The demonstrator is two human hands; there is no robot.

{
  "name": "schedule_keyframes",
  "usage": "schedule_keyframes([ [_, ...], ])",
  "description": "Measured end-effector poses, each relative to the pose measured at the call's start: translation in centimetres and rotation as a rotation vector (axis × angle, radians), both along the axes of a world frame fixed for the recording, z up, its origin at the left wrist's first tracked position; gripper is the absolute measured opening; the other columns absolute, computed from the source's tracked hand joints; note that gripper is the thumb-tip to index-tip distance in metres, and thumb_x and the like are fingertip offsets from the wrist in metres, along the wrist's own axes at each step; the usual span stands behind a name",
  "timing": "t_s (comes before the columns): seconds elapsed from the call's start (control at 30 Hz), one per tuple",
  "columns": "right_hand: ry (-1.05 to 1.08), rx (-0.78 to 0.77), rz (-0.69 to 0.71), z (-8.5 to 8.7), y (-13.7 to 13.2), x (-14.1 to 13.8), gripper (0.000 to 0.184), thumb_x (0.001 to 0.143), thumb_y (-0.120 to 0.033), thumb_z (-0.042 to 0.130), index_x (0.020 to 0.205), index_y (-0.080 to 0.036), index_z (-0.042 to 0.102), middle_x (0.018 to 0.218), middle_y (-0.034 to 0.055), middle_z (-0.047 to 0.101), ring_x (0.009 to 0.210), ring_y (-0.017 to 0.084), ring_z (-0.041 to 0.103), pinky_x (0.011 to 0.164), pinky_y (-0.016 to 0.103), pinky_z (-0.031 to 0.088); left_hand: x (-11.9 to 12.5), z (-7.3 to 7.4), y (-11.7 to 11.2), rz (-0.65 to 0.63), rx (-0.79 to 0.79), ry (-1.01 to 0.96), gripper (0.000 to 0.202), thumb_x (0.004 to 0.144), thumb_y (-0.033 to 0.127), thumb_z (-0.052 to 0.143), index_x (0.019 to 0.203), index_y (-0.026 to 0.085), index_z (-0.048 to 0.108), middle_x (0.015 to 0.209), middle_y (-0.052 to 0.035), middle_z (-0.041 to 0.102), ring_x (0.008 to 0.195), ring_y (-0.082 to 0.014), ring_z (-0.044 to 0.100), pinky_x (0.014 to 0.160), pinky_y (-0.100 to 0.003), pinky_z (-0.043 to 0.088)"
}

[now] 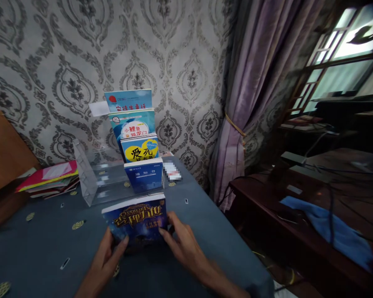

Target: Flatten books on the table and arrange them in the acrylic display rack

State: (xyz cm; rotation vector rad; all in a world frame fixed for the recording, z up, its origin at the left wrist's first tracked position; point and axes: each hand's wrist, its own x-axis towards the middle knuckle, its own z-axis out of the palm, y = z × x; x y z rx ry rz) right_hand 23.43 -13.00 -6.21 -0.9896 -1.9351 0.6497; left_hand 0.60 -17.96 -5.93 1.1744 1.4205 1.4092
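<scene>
A dark blue book [136, 219] with gold lettering is held between my two hands, its title upside down. My left hand [107, 252] grips its lower left corner, thumb on the cover. On the right edge, my right hand [183, 240] is closed with its thumb on the front. Just beyond stands a clear tiered rack [88, 182]. Its right side bears a blue book [144, 176], a yellow and blue book [139, 150], a teal book [133, 124] and, at the back, a light blue book [129, 99].
Left of the rack lies a stack of papers and folders [51, 178] beside a brown wooden panel [6, 157]. A blurred white item [172, 171] is right of the rack. The tablecloth [205, 231] ends at the right, near a dark red table [261, 194] with a blue cloth [326, 227].
</scene>
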Motion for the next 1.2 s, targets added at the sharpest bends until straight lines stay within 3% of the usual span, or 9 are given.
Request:
schedule_keyframes([
  [0.13,-0.029,0.036,-0.029,-0.3,0.1,0.2,0.025,0.096,-0.030,0.050,0.119,-0.025,0.055,0.103,0.0054,0.070,0.083,0.019,0.067,0.080,0.032,0.057,-0.2,-1.5,0.0,0.005,0.038,0.056,0.051,0.076,0.055,0.074,0.112,0.022,0.061,0.124,-0.0085,0.066,0.125,-0.0265,0.056,0.109,-0.033,0.041],
  [0.27,-0.027,0.081,-0.006,-0.2,-0.1,0.2,0.024,0.097,-0.031,0.048,0.119,-0.026,0.055,0.100,0.0050,0.071,0.082,0.019,0.069,0.078,0.032,0.059,-0.2,-1.8,-0.2,0.043,0.075,0.151,0.042,0.080,0.051,0.070,0.109,0.022,0.061,0.124,-0.0092,0.066,0.121,-0.0266,0.058,0.104,-0.032,0.044],
  [0.43,0.012,0.160,-0.081,-0.9,0.2,-0.6,0.024,0.100,-0.032,0.042,0.119,-0.027,0.056,0.096,0.0064,0.072,0.083,0.023,0.071,0.075,0.034,0.060,-0.1,-1.9,-0.1,0.074,0.116,0.350,0.035,0.081,0.051,0.068,0.101,0.023,0.061,0.092,-0.0067,0.072,0.089,-0.0265,0.068,0.079,-0.031,0.053],
  [0.53,0.020,0.172,-0.099,-1.5,0.6,-1.0,0.022,0.101,-0.032,0.039,0.113,-0.027,0.057,0.087,0.0053,0.071,0.075,0.022,0.071,0.067,0.033,0.059,0.1,-2.3,0.1,0.145,0.102,0.406,0.039,0.080,0.054,0.066,0.103,0.024,0.057,0.085,-0.0053,0.071,0.076,-0.0259,0.068,0.066,-0.030,0.052],
  [0.7,0.046,0.230,-0.089,-1.0,0.4,-1.0,0.022,0.101,-0.029,0.040,0.117,-0.026,0.054,0.086,0.0049,0.072,0.073,0.022,0.071,0.066,0.032,0.059,0.0,-3.1,0.0,0.186,0.107,0.421,0.043,0.077,0.054,0.067,0.105,0.024,0.056,0.083,-0.0057,0.071,0.072,-0.0264,0.067,0.061,-0.031,0.052],
  [0.83,0.017,0.242,-0.075,-0.1,0.0,-0.8,0.020,0.100,-0.026,0.042,0.117,-0.024,0.053,0.084,0.0044,0.072,0.073,0.020,0.072,0.065,0.029,0.059,-0.3,-2.8,0.0,0.144,0.103,0.410,0.041,0.079,0.053,0.067,0.105,0.023,0.057,0.094,-0.0087,0.073,0.084,-0.0278,0.070,0.067,-0.033,0.055],
  [0.93,0.011,0.282,-0.095,0.1,-0.1,-0.8,0.020,0.101,-0.027,0.041,0.116,-0.024,0.053,0.086,0.0049,0.073,0.074,0.019,0.072,0.067,0.028,0.059,-0.5,-2.6,0.1,0.141,0.091,0.505,0.046,0.080,0.055,0.064,0.111,0.022,0.057,0.089,-0.0074,0.073,0.079,-0.0270,0.071,0.062,-0.032,0.055],
  [1.2,-0.017,0.419,-0.111,-1.0,0.3,-0.5,0.018,0.103,-0.028,0.042,0.116,-0.023,0.054,0.079,0.0049,0.072,0.066,0.019,0.072,0.061,0.026,0.059,-0.4,-3.6,-0.3,0.114,0.162,0.728,0.041,0.091,0.056,0.046,0.112,0.022,0.057,0.096,-0.0083,0.075,0.084,-0.0264,0.073,0.060,-0.032,0.059],
])
